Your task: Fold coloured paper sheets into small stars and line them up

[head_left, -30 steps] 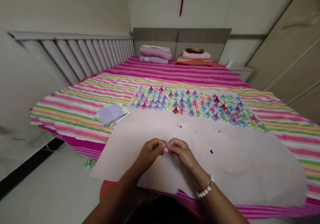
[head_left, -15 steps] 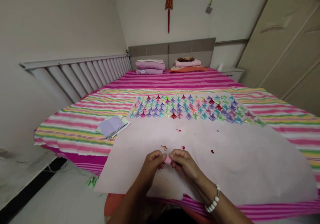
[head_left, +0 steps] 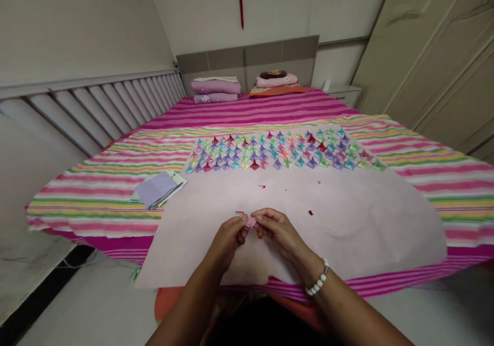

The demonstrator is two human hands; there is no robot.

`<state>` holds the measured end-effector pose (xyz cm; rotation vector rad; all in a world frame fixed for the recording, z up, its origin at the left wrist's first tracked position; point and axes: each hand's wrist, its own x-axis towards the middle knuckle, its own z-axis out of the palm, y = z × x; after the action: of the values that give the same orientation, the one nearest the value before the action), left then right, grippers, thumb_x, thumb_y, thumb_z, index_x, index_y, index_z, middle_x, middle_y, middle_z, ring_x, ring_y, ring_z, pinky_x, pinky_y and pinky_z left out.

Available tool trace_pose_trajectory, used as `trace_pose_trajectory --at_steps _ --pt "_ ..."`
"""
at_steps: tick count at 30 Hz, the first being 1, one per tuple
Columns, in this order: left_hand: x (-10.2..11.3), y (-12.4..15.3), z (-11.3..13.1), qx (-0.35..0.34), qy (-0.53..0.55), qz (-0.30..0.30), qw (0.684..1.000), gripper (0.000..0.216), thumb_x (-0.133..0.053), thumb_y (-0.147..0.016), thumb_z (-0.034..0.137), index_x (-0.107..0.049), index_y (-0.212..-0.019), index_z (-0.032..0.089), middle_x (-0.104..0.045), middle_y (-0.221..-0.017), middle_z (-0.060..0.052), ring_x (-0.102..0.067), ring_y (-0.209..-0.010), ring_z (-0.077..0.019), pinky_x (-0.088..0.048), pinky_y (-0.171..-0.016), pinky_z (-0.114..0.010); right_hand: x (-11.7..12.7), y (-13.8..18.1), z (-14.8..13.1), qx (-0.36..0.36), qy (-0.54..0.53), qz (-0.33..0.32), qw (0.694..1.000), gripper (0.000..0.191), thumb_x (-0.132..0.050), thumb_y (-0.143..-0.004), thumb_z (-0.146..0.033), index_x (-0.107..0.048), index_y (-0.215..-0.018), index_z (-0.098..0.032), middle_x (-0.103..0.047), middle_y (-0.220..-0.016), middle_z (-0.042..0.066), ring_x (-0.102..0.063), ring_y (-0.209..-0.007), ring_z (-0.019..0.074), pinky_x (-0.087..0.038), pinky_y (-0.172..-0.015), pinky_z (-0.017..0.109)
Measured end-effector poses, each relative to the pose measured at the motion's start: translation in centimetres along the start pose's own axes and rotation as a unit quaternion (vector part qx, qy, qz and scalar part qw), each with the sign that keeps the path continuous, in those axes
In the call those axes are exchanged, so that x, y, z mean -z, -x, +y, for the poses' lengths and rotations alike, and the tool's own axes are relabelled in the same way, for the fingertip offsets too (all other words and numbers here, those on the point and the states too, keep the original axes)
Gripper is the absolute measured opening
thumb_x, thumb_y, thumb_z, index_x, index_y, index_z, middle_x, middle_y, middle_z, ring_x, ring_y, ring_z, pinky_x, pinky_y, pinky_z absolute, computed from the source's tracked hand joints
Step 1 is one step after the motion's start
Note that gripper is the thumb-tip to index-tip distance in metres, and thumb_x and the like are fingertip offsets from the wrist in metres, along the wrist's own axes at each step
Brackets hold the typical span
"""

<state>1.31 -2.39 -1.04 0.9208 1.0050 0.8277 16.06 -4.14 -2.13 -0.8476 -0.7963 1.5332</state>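
A small folded piece of pink paper [head_left: 250, 222] is pinched between my two hands above the near part of a large pale sheet [head_left: 193, 228]. Fingers of my left hand [head_left: 232, 232] close on its left side; those of my right hand [head_left: 275, 228] grip its right side. The fingertips cover much of it, so its exact fold is hard to make out. Beyond my hands, rows of small coloured folded-paper pieces [head_left: 254, 165] stand across the far part of the sheet. To the left lies a stack of paper squares [head_left: 158, 189], a lilac one on top.
The sheet has torn holes, one dark red hole [head_left: 311, 213] right of my hands. It lies on a striped bedspread [head_left: 88, 181]. Folded bedding [head_left: 216, 89] rests by the headboard [head_left: 278, 53]. A radiator [head_left: 108, 104] runs along the left wall, a wardrobe [head_left: 436, 53] at right.
The view has tilted down and shifted right, so the scene sits higher and further left. Both hands still hold the pink paper, with fingers slightly repositioned.
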Motion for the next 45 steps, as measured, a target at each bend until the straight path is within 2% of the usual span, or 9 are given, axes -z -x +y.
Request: trace_pose_trajectory --at_steps 9,12,17,22,28,31,34,39,45 --pt "-1.0 -1.3 -0.2 0.007 -0.048 0.009 0.999 0.047 -0.067 -0.07 0.058 -0.054 -0.063 0.013 -0.047 -0.054 0.003 -0.038 -0.05 -0.0062 -0.029 -0.05 -0.02 1.7 -0.9 0.5 -0.001 0.021 0.043 0.999 0.024 -0.075 -0.07 -0.04 -0.066 -0.07 -0.017 -0.057 -0.053 -0.002 -0.048 -0.05 0.01 -0.036 -0.054 0.025" --pt "-1.3 -2.0 0.0 0.018 -0.018 0.017 1.0 0.047 -0.071 -0.065 0.056 -0.053 -0.062 0.014 -0.047 -0.054 0.004 -0.038 -0.05 -0.0056 -0.028 -0.049 -0.019 2.2 -1.1 0.6 0.053 0.092 0.063 0.992 0.024 -0.07 -0.075 -0.041 -0.07 -0.086 -0.019 -0.06 -0.06 -0.001 -0.052 -0.056 0.0128 -0.041 -0.06 0.028" --pt "-1.3 -3.0 -0.3 0.06 0.054 0.037 0.996 0.046 -0.077 -0.06 0.052 -0.052 -0.065 0.014 -0.047 -0.056 0.005 -0.038 -0.049 -0.004 -0.027 -0.047 -0.016 2.7 -1.4 0.4 0.213 0.215 0.05 0.952 0.015 -0.071 -0.076 -0.033 -0.072 -0.088 -0.024 -0.061 -0.109 0.007 -0.058 -0.087 0.0178 -0.048 -0.076 0.033" --pt "-0.9 -3.8 -0.6 0.054 0.025 0.027 0.998 0.045 -0.073 -0.065 0.054 -0.053 -0.065 0.014 -0.049 -0.056 0.004 -0.04 -0.049 -0.0048 -0.029 -0.047 -0.017 2.5 -2.3 0.6 0.22 0.253 0.031 0.941 0.01 -0.069 -0.077 -0.028 -0.072 -0.086 -0.023 -0.062 -0.097 0.006 -0.059 -0.078 0.016 -0.049 -0.07 0.031" --pt "0.3 -4.7 -0.3 -0.067 -0.199 0.089 0.974 0.046 -0.049 -0.083 0.057 -0.059 -0.068 0.015 -0.056 -0.062 -0.001 -0.049 -0.055 -0.0115 -0.038 -0.051 -0.024 3.1 -4.4 1.0 0.17 0.23 0.06 0.956 0.009 -0.069 -0.075 -0.028 -0.069 -0.08 -0.02 -0.062 -0.077 0.003 -0.055 -0.064 0.0137 -0.044 -0.06 0.028" --pt "0.9 -5.4 0.2 -0.227 -0.294 0.125 0.92 0.024 -0.057 -0.083 0.039 -0.062 -0.078 0.016 -0.061 -0.076 -0.002 -0.057 -0.065 -0.0131 -0.044 -0.063 -0.027 3.3 -5.3 1.0 0.201 0.266 0.077 0.94 0.007 -0.068 -0.076 -0.026 -0.069 -0.077 -0.02 -0.062 -0.079 0.003 -0.053 -0.063 0.0132 -0.042 -0.058 0.027" --pt "1.4 -6.5 0.6 -0.321 -0.362 0.085 0.871 0.01 -0.06 -0.08 0.025 -0.066 -0.086 0.018 -0.063 -0.086 -0.003 -0.059 -0.073 -0.0142 -0.046 -0.067 -0.027 3.5 -6.2 0.8 0.244 0.317 0.075 0.913 0.006 -0.066 -0.078 -0.025 -0.069 -0.076 -0.021 -0.063 -0.082 0.004 -0.054 -0.066 0.0144 -0.042 -0.059 0.028" --pt "1.4 -8.8 0.9 -0.327 -0.416 0.047 0.847 0.01 -0.06 -0.08 0.017 -0.066 -0.087 0.02 -0.064 -0.085 -0.002 -0.059 -0.079 -0.0157 -0.047 -0.071 -0.028 3.6 -7.7 0.6 0.273 0.36 0.057 0.89 0.009 -0.06 -0.082 -0.022 -0.068 -0.077 -0.021 -0.062 -0.083 0.005 -0.057 -0.076 0.0173 -0.045 -0.064 0.03" --pt "1.7 -11.4 0.5 -0.296 -0.408 0.065 0.861 0.01 -0.063 -0.075 0.015 -0.066 -0.084 0.019 -0.063 -0.083 -0.002 -0.058 -0.073 -0.0149 -0.048 -0.069 -0.027 3.8 -9.7 1.4 0.264 0.377 0.068 0.885 0.009 -0.058 -0.08 -0.02 -0.066 -0.076 -0.02 -0.062 -0.084 0.005 -0.059 -0.076 0.0177 -0.046 -0.065 0.03"
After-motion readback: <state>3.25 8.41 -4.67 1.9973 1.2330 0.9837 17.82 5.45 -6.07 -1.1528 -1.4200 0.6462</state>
